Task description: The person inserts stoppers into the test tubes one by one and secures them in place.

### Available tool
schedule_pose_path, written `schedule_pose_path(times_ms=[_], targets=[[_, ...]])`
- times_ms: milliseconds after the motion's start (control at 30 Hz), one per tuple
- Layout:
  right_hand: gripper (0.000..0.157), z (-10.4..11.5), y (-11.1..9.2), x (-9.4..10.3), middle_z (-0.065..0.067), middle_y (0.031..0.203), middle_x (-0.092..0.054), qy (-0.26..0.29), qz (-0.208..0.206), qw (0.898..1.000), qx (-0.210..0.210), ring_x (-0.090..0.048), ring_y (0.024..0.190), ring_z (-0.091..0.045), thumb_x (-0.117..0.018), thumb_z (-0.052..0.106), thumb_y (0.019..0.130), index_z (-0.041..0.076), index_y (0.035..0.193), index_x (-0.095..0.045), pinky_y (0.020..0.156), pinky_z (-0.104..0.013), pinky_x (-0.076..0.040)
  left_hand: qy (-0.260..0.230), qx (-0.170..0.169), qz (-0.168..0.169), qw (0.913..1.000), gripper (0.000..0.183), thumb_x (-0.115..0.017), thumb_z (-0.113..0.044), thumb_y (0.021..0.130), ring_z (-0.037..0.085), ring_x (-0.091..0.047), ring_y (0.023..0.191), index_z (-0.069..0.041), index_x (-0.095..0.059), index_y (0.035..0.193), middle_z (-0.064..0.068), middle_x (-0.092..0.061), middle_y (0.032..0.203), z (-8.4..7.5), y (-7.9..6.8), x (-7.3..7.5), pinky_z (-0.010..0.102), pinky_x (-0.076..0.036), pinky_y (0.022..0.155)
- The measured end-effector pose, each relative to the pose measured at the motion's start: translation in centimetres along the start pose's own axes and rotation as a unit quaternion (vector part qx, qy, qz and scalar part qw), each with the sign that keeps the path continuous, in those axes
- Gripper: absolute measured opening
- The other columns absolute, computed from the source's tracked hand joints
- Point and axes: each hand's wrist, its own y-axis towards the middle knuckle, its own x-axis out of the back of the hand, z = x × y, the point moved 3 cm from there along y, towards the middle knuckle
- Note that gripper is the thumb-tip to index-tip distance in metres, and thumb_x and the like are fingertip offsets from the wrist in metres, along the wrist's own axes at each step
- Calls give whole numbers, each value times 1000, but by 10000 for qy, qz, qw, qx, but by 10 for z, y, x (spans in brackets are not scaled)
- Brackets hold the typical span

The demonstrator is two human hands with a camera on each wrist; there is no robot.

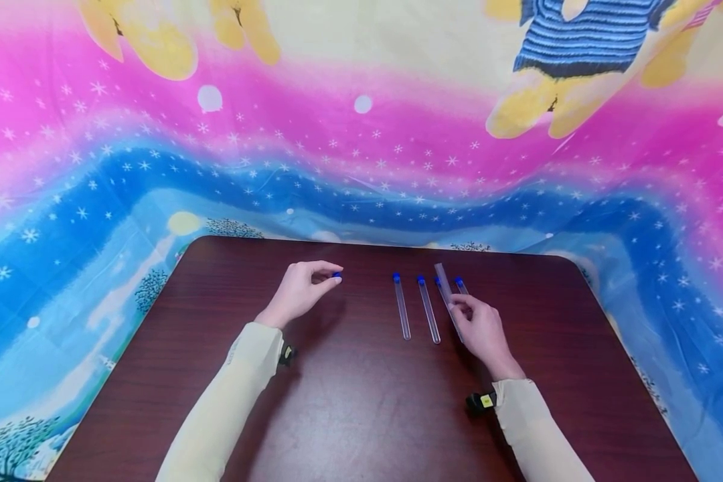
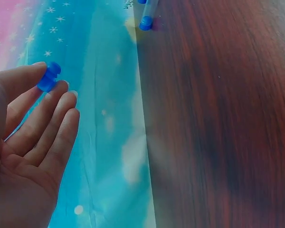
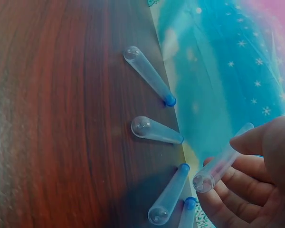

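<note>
My left hand (image 1: 298, 289) pinches a small blue test tube stopper (image 2: 48, 77) between thumb and forefinger, raised over the left part of the table. In the left wrist view the other fingers stay loosely extended below it. My right hand (image 1: 480, 329) holds a clear test tube (image 3: 222, 162) between thumb and fingers, its rounded bottom toward the wrist camera. No stopper sits in the tube's upper end (image 1: 440, 269). Beneath and beside this hand, several blue-capped test tubes (image 1: 429, 311) lie in a row; the held tube and hand partly hide the ones on the right.
The dark wooden table (image 1: 349, 402) has rounded far corners. A patterned cloth (image 1: 337, 167) in pink and blue hangs close behind its back edge and along both sides. The tubes' capped ends point toward that back edge.
</note>
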Motion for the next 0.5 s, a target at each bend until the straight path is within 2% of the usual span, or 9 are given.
schedule_pose_path(times_ms=[267,500], targets=[[28,4,-4,-7,-5,91,-70,59,152,9999,6,-55,65,-19,-65,21,102,6,125,-70,58,-33,-47,24,-47,-83,10000,25,-78,-17,93,11,-71,88,-16,-77,118,1,-74,109,-4,7,-3,34,-57,85],[28,7,-5,-11,-5,93,-70,82,200,9998,-19,-54,67,-20,-65,21,102,7,126,-71,59,-33,-47,-4,-100,-100,9999,25,-77,-18,93,13,-71,91,-16,-77,118,-1,-74,108,-8,13,-7,33,-57,86]])
